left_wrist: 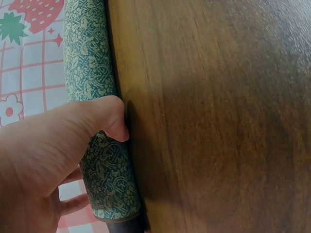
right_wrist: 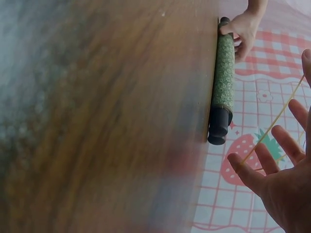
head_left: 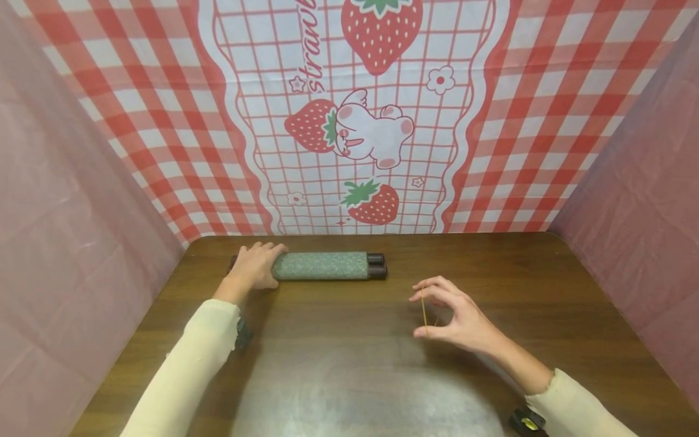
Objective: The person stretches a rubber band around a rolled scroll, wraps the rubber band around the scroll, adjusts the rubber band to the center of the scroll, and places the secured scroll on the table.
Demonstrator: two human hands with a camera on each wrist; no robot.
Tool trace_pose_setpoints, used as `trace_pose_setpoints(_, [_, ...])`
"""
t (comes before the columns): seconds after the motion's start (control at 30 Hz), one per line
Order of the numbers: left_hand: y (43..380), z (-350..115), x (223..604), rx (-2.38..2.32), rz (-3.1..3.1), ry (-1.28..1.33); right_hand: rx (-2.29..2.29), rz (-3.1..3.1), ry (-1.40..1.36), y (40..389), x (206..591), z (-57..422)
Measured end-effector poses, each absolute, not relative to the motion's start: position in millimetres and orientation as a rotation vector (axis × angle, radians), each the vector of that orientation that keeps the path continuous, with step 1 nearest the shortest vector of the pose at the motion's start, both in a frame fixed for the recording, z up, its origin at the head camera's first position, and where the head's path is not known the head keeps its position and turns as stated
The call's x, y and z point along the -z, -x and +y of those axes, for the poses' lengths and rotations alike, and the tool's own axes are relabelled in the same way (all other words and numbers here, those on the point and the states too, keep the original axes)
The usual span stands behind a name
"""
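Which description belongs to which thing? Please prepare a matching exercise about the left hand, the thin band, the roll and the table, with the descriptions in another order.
Things:
1. Left hand
2. Thin band
3. Roll
4. Table

Descriptions:
A. green and patterned
B. brown, with wood grain
C. grips near one end of a long object
D. stretched across the right hand

Right pairs: 1-C, 2-D, 3-A, 4-B
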State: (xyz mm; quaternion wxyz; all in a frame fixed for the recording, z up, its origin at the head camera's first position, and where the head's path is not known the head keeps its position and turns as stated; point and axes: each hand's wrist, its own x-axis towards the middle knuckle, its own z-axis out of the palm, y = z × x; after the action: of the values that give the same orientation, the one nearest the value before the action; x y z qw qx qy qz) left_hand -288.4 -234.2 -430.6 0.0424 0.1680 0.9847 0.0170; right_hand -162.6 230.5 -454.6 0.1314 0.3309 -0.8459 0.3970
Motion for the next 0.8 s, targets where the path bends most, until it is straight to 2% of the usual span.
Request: trace_pose_setpoints(0.8, [287,-237,441,-0.052,2.984,-0.518,-1.223,-2.469,-0.933,162,454,229])
